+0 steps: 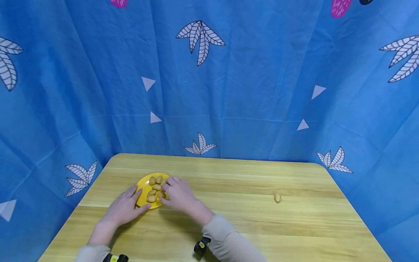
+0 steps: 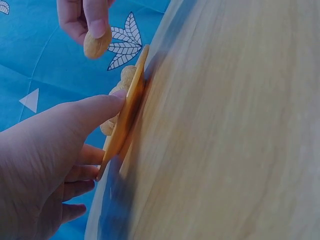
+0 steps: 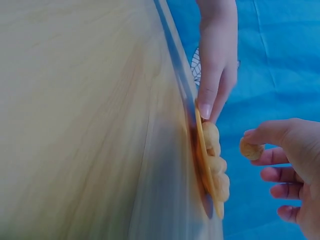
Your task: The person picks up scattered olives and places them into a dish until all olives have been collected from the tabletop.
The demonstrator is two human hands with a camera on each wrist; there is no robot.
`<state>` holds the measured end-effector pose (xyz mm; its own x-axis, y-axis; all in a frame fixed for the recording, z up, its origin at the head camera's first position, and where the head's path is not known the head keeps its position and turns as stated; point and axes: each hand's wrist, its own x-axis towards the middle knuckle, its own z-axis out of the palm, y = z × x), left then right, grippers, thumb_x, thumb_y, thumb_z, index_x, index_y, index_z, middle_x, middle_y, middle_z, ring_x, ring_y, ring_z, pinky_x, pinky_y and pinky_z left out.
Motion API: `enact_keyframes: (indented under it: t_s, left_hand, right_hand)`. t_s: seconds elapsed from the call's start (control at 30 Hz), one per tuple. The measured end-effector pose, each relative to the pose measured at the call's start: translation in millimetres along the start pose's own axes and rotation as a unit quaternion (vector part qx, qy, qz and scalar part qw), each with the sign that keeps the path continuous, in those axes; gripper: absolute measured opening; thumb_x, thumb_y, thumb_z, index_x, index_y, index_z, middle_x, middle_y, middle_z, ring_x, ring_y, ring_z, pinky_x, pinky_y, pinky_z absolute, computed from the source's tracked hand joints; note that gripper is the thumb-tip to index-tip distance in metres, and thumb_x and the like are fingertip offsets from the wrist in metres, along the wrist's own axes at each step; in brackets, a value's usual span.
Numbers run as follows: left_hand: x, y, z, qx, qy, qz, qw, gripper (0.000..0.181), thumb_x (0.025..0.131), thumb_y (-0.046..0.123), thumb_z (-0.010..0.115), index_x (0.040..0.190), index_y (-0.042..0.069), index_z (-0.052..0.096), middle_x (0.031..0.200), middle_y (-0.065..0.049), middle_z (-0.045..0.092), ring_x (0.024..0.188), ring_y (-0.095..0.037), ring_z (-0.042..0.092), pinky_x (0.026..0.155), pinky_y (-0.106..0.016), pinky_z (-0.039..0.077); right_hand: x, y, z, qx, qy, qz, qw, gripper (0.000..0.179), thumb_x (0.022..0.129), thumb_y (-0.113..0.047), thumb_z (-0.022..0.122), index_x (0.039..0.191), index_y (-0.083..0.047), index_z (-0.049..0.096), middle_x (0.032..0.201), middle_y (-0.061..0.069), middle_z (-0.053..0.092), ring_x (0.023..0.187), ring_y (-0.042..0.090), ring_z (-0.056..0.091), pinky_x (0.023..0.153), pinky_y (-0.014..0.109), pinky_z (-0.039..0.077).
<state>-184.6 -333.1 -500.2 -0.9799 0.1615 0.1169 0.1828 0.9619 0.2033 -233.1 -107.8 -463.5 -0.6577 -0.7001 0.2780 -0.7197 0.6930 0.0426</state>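
Observation:
A yellow plate (image 1: 144,182) rests toward the left of the table, bearing several tan, oval nuts in their shells (image 1: 151,198). My left hand (image 1: 124,207) holds the plate's left rim, with the thumb along the near edge and the fingers spread at the side. Over the plate's right side, my right hand (image 1: 180,194) pinches one nut (image 2: 97,45) between thumb and forefinger. Both wrist views show that nut raised apart from the others, with the remaining right fingers loosely bent. In the head view the right fingers partly cover the plate.
One lone nut (image 1: 277,198) lies far off on the right part of the wooden table (image 1: 262,233). A blue patterned curtain (image 1: 255,91) hangs behind the table and along both sides.

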Motion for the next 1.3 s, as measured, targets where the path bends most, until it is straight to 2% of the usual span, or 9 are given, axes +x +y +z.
enact_keyframes:
  t_s: [0.47, 0.57, 0.77, 0.87, 1.0, 1.3]
  left_hand:
    - [-0.1, -2.0, 1.8, -0.003, 0.013, 0.007, 0.9999, 0.085, 0.088, 0.063, 0.057, 0.133, -0.009, 0.053, 0.145, -0.032, 0.043, 0.131, -0.05, 0.045, 0.106, -0.061, 0.04]
    - [-0.1, -1.7, 1.8, -0.005, 0.016, 0.008, 0.9998, 0.084, 0.088, 0.062, 0.058, 0.133, -0.009, 0.054, 0.144, -0.032, 0.044, 0.13, -0.05, 0.045, 0.106, -0.061, 0.04]
    - [0.1, -2.4, 2.1, -0.006, 0.021, 0.015, 0.9997, 0.082, 0.088, 0.06, 0.058, 0.133, -0.009, 0.054, 0.143, -0.033, 0.045, 0.13, -0.05, 0.046, 0.105, -0.061, 0.041]
    - [-0.3, -2.9, 1.6, -0.006, 0.025, 0.018, 0.9995, 0.082, 0.088, 0.06, 0.059, 0.133, -0.009, 0.054, 0.143, -0.033, 0.045, 0.129, -0.05, 0.047, 0.105, -0.061, 0.042]
    - [0.3, -3.0, 1.0, -0.006, 0.03, 0.021, 0.9993, 0.082, 0.088, 0.06, 0.059, 0.133, -0.008, 0.054, 0.143, -0.033, 0.046, 0.128, -0.049, 0.048, 0.105, -0.061, 0.042]
    - [-0.3, -2.5, 1.8, -0.007, 0.026, 0.018, 0.9995, 0.082, 0.088, 0.059, 0.06, 0.133, -0.009, 0.053, 0.143, -0.033, 0.045, 0.128, -0.049, 0.048, 0.105, -0.061, 0.042]
  right_hand:
    - [19.0, -15.2, 4.7, 0.013, 0.001, -0.015, 0.9998, 0.029, 0.09, -0.05, 0.064, 0.101, -0.024, 0.068, 0.104, -0.008, 0.06, 0.089, 0.009, 0.048, 0.075, 0.022, 0.045]
    - [25.6, -16.1, 7.5, 0.013, 0.005, -0.021, 0.9997, 0.029, 0.089, -0.051, 0.064, 0.1, -0.024, 0.067, 0.099, -0.008, 0.059, 0.086, 0.009, 0.048, 0.072, 0.022, 0.044]
    - [39.2, -14.8, 11.9, 0.012, 0.006, -0.025, 0.9996, 0.026, 0.089, -0.046, 0.066, 0.1, -0.022, 0.064, 0.091, -0.008, 0.055, 0.078, 0.009, 0.042, 0.063, 0.019, 0.032]
    - [46.7, -13.5, 16.3, 0.01, 0.015, -0.027, 0.9995, 0.025, 0.09, -0.045, 0.065, 0.098, -0.022, 0.066, 0.09, -0.007, 0.056, 0.076, 0.008, 0.043, 0.063, 0.019, 0.035]
    - [56.0, -12.2, 23.4, 0.01, 0.016, -0.01, 0.9998, 0.027, 0.091, -0.046, 0.065, 0.102, -0.022, 0.069, 0.095, -0.007, 0.06, 0.08, 0.009, 0.048, 0.069, 0.021, 0.043]
    - [64.4, -16.1, 27.7, 0.03, -0.009, 0.043, 0.9986, 0.028, 0.094, -0.048, 0.06, 0.104, -0.023, 0.067, 0.102, -0.007, 0.059, 0.087, 0.01, 0.048, 0.071, 0.023, 0.042]
